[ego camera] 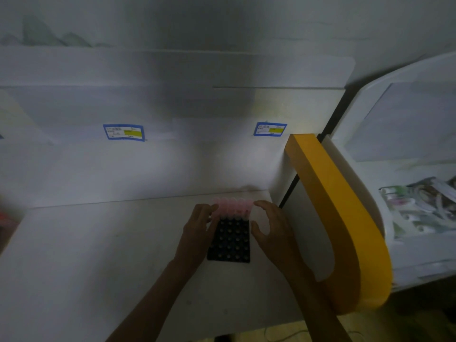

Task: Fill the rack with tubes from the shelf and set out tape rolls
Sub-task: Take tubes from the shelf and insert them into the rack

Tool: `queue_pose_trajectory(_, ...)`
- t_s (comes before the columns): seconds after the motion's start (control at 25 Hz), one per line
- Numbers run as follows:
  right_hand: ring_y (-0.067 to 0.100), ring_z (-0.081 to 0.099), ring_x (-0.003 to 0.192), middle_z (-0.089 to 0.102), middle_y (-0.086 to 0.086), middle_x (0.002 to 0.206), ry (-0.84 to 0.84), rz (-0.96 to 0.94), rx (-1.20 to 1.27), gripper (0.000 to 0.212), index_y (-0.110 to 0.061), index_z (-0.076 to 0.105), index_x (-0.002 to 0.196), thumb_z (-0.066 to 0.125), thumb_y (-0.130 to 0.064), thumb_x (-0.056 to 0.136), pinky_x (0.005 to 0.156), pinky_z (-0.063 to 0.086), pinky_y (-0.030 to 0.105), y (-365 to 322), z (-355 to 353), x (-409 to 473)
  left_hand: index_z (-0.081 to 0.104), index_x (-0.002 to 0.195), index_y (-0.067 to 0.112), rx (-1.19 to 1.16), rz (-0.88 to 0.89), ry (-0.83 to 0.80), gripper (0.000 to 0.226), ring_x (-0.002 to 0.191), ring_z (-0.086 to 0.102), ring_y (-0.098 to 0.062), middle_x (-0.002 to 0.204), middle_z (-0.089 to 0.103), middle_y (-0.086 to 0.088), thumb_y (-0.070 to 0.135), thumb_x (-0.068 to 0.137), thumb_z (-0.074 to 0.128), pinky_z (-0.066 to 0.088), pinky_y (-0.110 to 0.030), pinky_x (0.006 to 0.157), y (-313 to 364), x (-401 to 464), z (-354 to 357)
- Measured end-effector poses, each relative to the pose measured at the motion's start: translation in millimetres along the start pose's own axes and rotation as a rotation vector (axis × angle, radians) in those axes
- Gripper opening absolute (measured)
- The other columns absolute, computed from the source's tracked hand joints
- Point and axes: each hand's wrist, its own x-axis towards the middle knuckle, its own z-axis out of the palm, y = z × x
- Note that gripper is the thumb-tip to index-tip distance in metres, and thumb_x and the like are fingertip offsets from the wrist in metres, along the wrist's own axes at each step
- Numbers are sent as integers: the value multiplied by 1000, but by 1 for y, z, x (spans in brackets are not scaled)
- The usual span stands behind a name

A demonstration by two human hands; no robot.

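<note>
— Looking at the counter (98, 243) now: what is lying in the middle?

— A black rack (229, 240) is lying flat on the white surface, near the back wall. Its far row is holding pink-capped tubes (233, 206), standing side by side. The other holes are looking empty, as far as the dim light is letting me see.

— And what are the hands doing?

— The left hand (197, 225) is resting at the left edge of the rack, and its fingers are reaching toward the leftmost tube. I cannot tell if they are pinching it or only touching it, because the picture is blurred there. The right hand (271, 228) is hovering just beside the right edge of the rack. Its grip is spread: the fingers are lightly curved over the end of the tube row, the thumb is pointing toward the rack, and nothing is being held.

— What is standing around them?

— Two blue-framed labels, one (123, 131) at the left and one (270, 129) at the right, are sticking on the white panel behind. A yellow curved band (345, 218) is running down the right edge of the counter. Behind it, a white bin (419, 262) is holding mixed packets, too blurred to name.
</note>
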Motion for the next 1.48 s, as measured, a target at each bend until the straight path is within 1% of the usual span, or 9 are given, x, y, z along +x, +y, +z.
queue_pose_trajectory(0.16, 9, 46, 120, 55, 0, 129, -12, 18, -17, 45, -16, 53, 130, 56, -29, 87, 104, 37, 25, 3, -1, -1, 57, 115, 13, -13, -52, -14, 22, 94, 61, -14, 111, 55, -3, 20, 94, 55, 57, -37, 78, -8, -1, 3)
queue_pose_trajectory(0.28, 2, 43, 119, 56, -1, 129, 3, 13, -24, 45, -16, 53, 130, 58, -27, 86, 104, 33, 20, 0, -2, -3, 59, 111, 9, -9, -96, -28, 27, 93, 60, -16, 105, 57, -4, 30, 95, 50, 54, -39, 79, -7, 0, 4)
queue_pose_trajectory(0.44, -3, 40, 116, 55, -3, 126, 4, 6, -19, 46, -17, 52, 129, 52, -37, 88, 103, 28, 14, -8, -1, -7, 56, 112, 14, 40, -69, -79, 19, 94, 57, -16, 105, 55, 0, 17, 93, 58, 47, -26, 81, 0, 4, -1)
queue_pose_trajectory(0.56, 8, 45, 118, 58, 5, 127, 8, -2, -60, 50, -11, 54, 129, 48, -40, 88, 104, 31, 17, -14, -1, -12, 48, 120, 28, 105, -53, -103, 38, 104, 53, -12, 115, 55, 4, 23, 87, 65, 41, -18, 86, 6, 6, -21)
queue_pose_trajectory(0.68, 15, 47, 117, 60, 12, 125, 32, -14, -113, 50, -4, 56, 127, 50, -35, 89, 103, 32, 21, -21, -5, -19, 44, 128, 24, 201, 29, -112, 57, 113, 48, -17, 123, 54, -2, 25, 79, 74, 41, -23, 91, 18, 0, -46)
queue_pose_trajectory(0.92, 13, 45, 120, 57, 5, 132, 84, 88, -202, 50, -14, 53, 131, 68, -27, 85, 101, 41, 28, -62, -20, -73, 52, 130, 13, 254, 214, -352, 66, 115, 48, -23, 124, 56, -7, 47, 73, 58, 46, -36, 94, 57, -29, -73)
queue_pose_trajectory(1.04, 5, 43, 123, 53, -2, 135, 90, 142, -225, 49, -22, 47, 135, 61, -33, 89, 101, 39, 24, -75, -45, -115, 51, 131, 16, 224, 304, -456, 67, 112, 49, -19, 122, 57, -2, 50, 74, 59, 44, -32, 92, 78, -41, -59)
queue_pose_trajectory(1.16, -8, 38, 118, 48, -17, 131, 106, 242, -219, 48, -39, 38, 134, 59, -33, 92, 98, 34, 6, -78, -76, -164, 48, 134, 20, 201, 371, -561, 66, 112, 50, -20, 123, 55, 0, 47, 75, 60, 47, -37, 92, 109, -57, -38)
queue_pose_trajectory(1.48, -7, 30, 121, 32, -25, 132, 230, 494, -305, 53, -41, 32, 136, 60, -36, 92, 101, 26, 13, -57, -168, -258, 43, 130, 29, 126, 603, -689, 58, 113, 48, -18, 126, 50, 4, 45, 77, 62, 50, -32, 81, 211, -115, 41)
